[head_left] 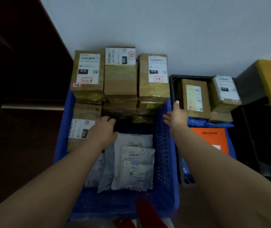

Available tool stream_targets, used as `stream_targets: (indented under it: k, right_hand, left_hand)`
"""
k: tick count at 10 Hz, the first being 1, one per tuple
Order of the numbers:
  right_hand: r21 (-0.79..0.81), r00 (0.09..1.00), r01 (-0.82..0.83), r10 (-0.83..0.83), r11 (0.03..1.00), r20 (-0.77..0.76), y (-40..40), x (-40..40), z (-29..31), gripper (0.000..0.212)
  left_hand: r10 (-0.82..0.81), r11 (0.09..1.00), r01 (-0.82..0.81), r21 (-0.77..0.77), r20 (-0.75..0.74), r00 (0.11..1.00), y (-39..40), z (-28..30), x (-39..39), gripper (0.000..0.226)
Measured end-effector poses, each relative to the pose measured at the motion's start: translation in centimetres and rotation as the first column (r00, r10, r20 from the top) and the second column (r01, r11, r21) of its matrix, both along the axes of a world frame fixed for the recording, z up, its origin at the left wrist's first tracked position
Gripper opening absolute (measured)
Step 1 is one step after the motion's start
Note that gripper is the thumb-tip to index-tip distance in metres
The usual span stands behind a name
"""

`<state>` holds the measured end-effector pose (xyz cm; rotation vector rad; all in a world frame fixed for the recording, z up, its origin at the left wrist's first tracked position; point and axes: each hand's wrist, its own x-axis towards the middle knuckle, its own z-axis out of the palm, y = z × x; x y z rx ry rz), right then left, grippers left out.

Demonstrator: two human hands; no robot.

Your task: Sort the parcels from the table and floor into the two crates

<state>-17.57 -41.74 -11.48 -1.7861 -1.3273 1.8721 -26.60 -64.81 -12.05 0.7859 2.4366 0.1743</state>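
Mostly sorted already, I judge: boxes (pixel 120 74) and mailers (pixel 134 162) fill the blue crate (pixel 165 162), others sit in the black crate (pixel 174 79), while my left hand (pixel 102 130) and right hand (pixel 176 116) hover spread, holding nothing.

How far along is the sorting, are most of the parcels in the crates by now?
Looks well along. The blue crate already holds stacked boxes and grey bags; the black crate holds two boxes and an orange parcel. Right now the left hand reaches in among the blue crate's parcels, and the right hand is open over its rim, holding nothing. No table or loose parcels are in view, so what remains can't be told.
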Motion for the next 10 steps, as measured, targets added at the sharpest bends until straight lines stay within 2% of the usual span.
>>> stream_targets:
  k: [2,3,4,5,7,8,10]
  right_hand:
    - [0.023,0.983,0.184,-0.185,0.983,0.02,6.4,5.6,-1.0,0.045]
    - [0.001,0.956,0.289,-0.288,0.957,0.055,10.6,8.4,-2.1,0.062]
    - [0.025,0.924,0.367,-0.368,0.93,0.108,15.4,10.4,-2.7,0.094]
    - [0.011,0.914,0.389,-0.388,0.921,0.121,19.9,10.7,-2.4,0.103]
    - [-0.149,0.96,0.279,-0.271,0.949,0.071,24.9,9.5,-2.3,0.081]
    - [-0.123,0.966,0.26,-0.257,0.958,0.035,26.2,8.9,-2.8,0.069]
    - [-0.103,0.983,0.178,-0.171,0.979,0.07,26.5,10.2,-2.8,0.071]
  left_hand:
    - [-0.132,0.984,0.129,0.123,0.016,0.991,6.9,0.2,4.1,0.054]
    - [-0.158,0.973,0.152,0.171,0.022,0.987,10.7,-0.1,6.2,0.051]
    - [-0.154,0.967,0.149,0.205,0.01,0.988,14.7,-0.1,8.0,0.048]
    - [-0.143,0.959,0.142,0.247,-0.017,0.99,18.6,0.0,9.3,0.047]
    - [-0.116,0.957,0.119,0.263,-0.027,0.993,23.7,0.2,11.1,0.046]
    - [-0.1,0.964,0.104,0.245,-0.028,0.995,24.8,0.2,11.4,0.047]
    - [-0.075,0.973,0.085,0.213,-0.054,0.996,24.0,0.3,11.4,0.047]
